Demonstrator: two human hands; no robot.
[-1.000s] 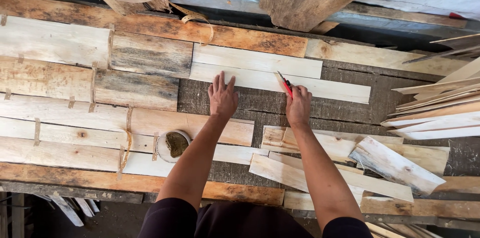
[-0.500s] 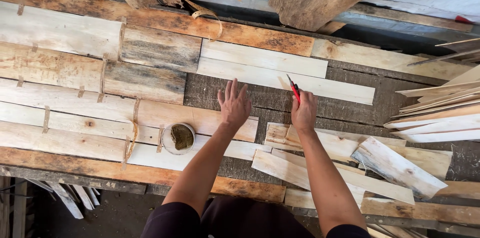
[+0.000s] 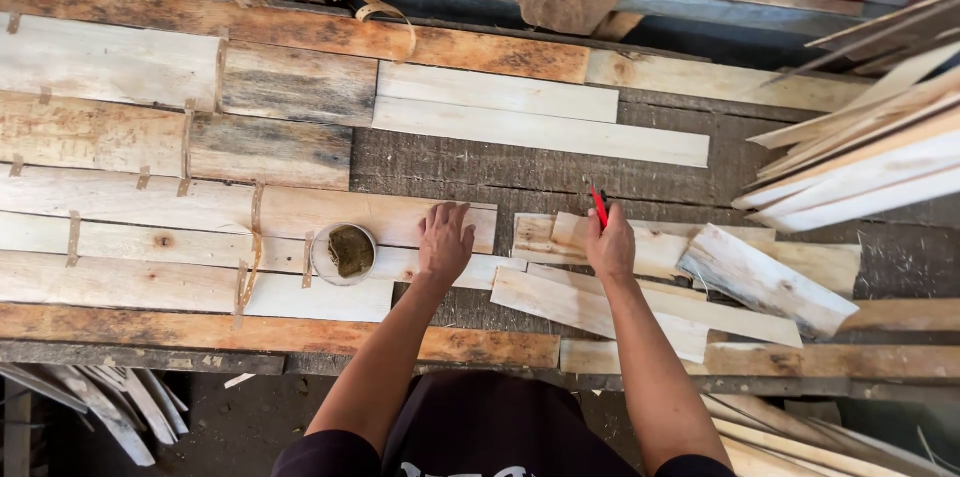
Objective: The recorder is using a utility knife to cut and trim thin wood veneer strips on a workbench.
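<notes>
Rough pale wooden slats (image 3: 380, 217) (knotty, strapped together with thin strips) cover the dark fibrous workbench (image 3: 480, 172), leaving a bare strip ahead of both hands. The left hand (image 3: 445, 242) lies flat, fingers spread, on a slat beside a small round tin of brownish paste (image 3: 344, 253). The right hand (image 3: 610, 249) grips a red pencil (image 3: 598, 205), tip above loose short offcuts (image 3: 600, 302).

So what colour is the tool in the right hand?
Red, seen in the head view: the tool sticks up from the right hand.

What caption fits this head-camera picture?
Left hand flat on pale boards, right hand holding a red pencil.
</notes>
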